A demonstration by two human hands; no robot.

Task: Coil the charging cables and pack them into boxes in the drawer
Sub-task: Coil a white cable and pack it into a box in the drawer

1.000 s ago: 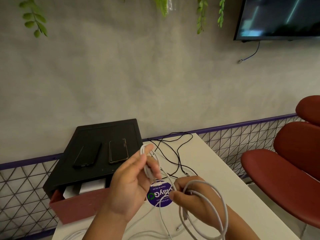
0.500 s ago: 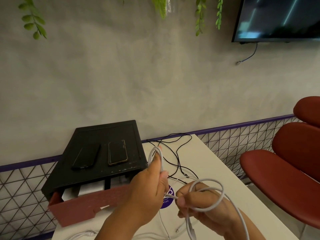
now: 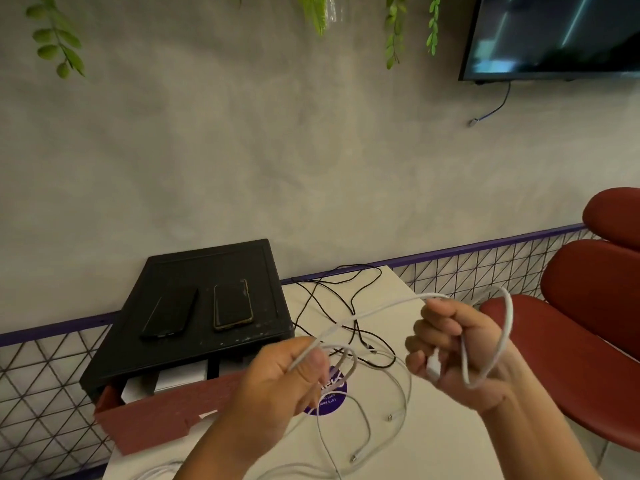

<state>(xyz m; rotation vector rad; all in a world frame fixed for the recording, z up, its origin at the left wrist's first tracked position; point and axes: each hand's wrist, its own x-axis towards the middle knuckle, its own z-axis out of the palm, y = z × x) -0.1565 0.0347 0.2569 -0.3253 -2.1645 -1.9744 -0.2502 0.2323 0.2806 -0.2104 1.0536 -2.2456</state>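
A white charging cable (image 3: 381, 308) stretches between my two hands above the table. My left hand (image 3: 280, 379) pinches it between thumb and fingers at the lower centre, with small loops hanging beside the thumb. My right hand (image 3: 453, 344) is closed round the cable, gripping a large loop (image 3: 504, 341) that arcs over the wrist, and a white plug shows in the palm. The red drawer (image 3: 156, 414) stands pulled out of the black cabinet (image 3: 207, 271) at the left, with white boxes (image 3: 173, 379) inside. More white cable (image 3: 363, 427) lies slack on the white table (image 3: 433, 427).
Two dark phones (image 3: 201, 311) lie on the black cabinet's top. Black cables (image 3: 332, 299) tangle at the table's far end. A purple round sticker (image 3: 329, 400) marks the tabletop. Red chairs (image 3: 571, 323) stand to the right, a wire grid fence runs behind, and a wall screen (image 3: 554, 32) hangs at the upper right.
My right hand has swung up and to the right with the large loop, drawing the cable taut. My left hand has dropped lower and now pinches the strand instead of holding up a loop.
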